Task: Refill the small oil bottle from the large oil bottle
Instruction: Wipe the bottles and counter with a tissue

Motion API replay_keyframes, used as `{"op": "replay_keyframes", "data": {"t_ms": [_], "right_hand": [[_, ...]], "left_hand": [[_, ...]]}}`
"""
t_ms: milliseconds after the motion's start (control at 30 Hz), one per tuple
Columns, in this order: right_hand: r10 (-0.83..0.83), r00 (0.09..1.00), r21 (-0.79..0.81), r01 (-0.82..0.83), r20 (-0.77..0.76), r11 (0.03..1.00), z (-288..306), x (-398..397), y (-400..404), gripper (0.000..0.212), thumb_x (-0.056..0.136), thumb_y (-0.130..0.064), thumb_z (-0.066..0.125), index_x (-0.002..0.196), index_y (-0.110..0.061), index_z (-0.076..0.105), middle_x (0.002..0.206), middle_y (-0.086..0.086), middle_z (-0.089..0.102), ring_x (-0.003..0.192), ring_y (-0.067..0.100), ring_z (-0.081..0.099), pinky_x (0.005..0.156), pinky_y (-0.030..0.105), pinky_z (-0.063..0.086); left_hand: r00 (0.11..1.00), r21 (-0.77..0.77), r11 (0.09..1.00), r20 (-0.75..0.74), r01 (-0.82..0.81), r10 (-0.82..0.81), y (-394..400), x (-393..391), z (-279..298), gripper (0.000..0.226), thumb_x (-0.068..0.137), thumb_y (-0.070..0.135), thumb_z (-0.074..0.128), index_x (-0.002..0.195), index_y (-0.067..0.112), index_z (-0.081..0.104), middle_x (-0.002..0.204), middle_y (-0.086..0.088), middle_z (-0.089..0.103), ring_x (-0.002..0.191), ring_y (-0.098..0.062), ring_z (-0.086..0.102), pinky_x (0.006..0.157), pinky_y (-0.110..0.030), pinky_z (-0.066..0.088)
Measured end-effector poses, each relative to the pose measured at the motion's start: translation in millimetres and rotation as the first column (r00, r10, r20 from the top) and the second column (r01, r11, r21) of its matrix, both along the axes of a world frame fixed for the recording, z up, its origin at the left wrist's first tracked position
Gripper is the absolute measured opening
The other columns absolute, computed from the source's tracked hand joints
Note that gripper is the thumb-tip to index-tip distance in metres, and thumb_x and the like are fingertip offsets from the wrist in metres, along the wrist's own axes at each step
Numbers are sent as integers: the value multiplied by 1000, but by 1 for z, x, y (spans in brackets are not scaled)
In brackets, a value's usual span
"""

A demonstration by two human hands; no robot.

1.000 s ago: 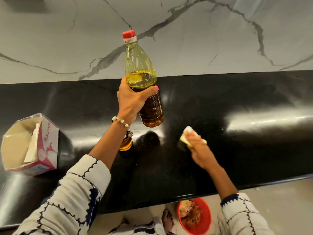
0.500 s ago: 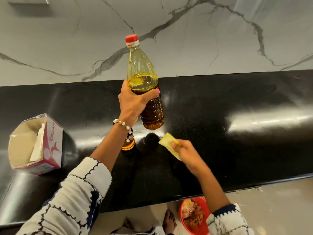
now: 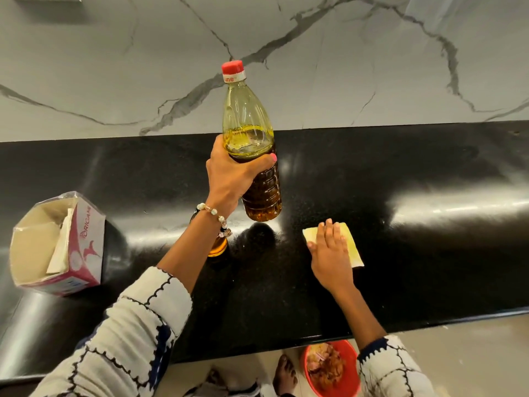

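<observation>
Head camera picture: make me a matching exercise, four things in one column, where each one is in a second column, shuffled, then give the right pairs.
Things:
1. large oil bottle
2. yellow cloth
3. tissue box
4. red bowl

Places:
A. on the floor below the counter's edge
B. flat on the black counter under the right hand
C. held upright above the counter in the left hand
D. standing open at the counter's left end

Pairs: 1-C, 2-B, 3-D, 4-A

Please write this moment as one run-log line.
left hand: holds capped large oil bottle upright above counter | right hand: presses yellow cloth flat | small oil bottle: mostly hidden
</observation>
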State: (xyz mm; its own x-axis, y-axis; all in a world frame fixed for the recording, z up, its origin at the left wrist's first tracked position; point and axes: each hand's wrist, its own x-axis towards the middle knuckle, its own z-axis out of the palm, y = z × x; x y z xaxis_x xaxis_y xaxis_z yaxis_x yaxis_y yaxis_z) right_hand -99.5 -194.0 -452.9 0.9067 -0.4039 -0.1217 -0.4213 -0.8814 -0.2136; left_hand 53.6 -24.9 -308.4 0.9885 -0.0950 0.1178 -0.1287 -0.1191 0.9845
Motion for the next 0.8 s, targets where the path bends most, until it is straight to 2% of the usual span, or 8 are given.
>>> {"op": "replay_keyframes", "data": {"t_ms": [133, 267, 400, 433, 500, 600, 667, 800], "right_hand": [[-19, 1000, -52, 18, -5, 998, 5, 41, -1, 61, 104, -34, 23, 150, 0, 2, 160, 18, -4, 147, 31, -7, 120, 42, 0], [360, 933, 38, -359, -17, 933, 1, 62, 58, 58, 103, -28, 30, 151, -4, 10, 160, 17, -2, 147, 30, -8, 119, 40, -4], [668, 744, 60, -666, -27, 744, 4, 33, 56, 67, 93, -46, 4, 152, -16, 0, 157, -3, -14, 144, 17, -18, 114, 30, -17], [678, 734, 68, -676, -25, 734, 4, 25, 41, 71, 88, -50, -1, 152, -19, -1, 155, -8, -15, 144, 15, -19, 112, 28, -18], [584, 810, 8, -584, -50, 812, -3, 16, 2, 76, 84, -56, -5, 152, -23, 1, 155, -9, -13, 147, 21, -11, 114, 32, -12], [204, 978, -100, -206, -38, 973, -2, 25, -44, 71, 93, -56, 6, 153, -18, 8, 161, 6, 0, 148, 34, 1, 118, 47, 3], [45, 997, -102, -51, -59, 993, 3, 44, -35, 65, 99, -51, 19, 153, -17, 3, 161, 10, -1, 147, 37, -3, 117, 49, 2], [282, 956, -94, -288, -74, 953, 3, 69, 48, 70, 95, -57, 8, 153, -18, 1, 160, 15, -5, 145, 39, -10, 118, 53, 1]], "left_hand": [[1000, 1, 1000, 5, -1, 1, -1, 2, 3, 80, 49, 47, 85, 118, 23, 52, 108, 5, 65, 98, -9, 65, 84, -30, 56], [1000, 12, 1000, 9, -20, 20, 9, 1, 3, 75, 50, 42, 87, 115, 23, 54, 104, 7, 66, 95, -6, 65, 81, -26, 56], [999, 20, 999, 8, -38, 38, 14, 2, 3, 78, 48, 46, 86, 116, 23, 54, 105, 6, 66, 96, -7, 65, 81, -27, 57], [999, 23, 999, 4, -44, 44, 15, 1, 1, 78, 48, 47, 85, 116, 24, 54, 106, 7, 66, 96, -7, 65, 82, -29, 57], [998, 29, 998, 0, -56, 56, 19, 1, -2, 79, 48, 48, 86, 116, 25, 53, 106, 7, 66, 97, -8, 65, 85, -32, 57], [999, 32, 998, 6, -54, 54, 20, 1, 0, 78, 48, 48, 85, 115, 26, 53, 106, 8, 65, 97, -8, 65, 84, -31, 57], [998, 30, 998, 12, -55, 55, 19, 1, 3, 77, 49, 47, 86, 115, 25, 53, 105, 8, 65, 96, -7, 65, 83, -30, 57], [998, 40, 998, 19, -55, 54, 21, -2, 3, 73, 52, 41, 88, 114, 26, 52, 104, 8, 65, 95, -6, 65, 80, -25, 56]]}}
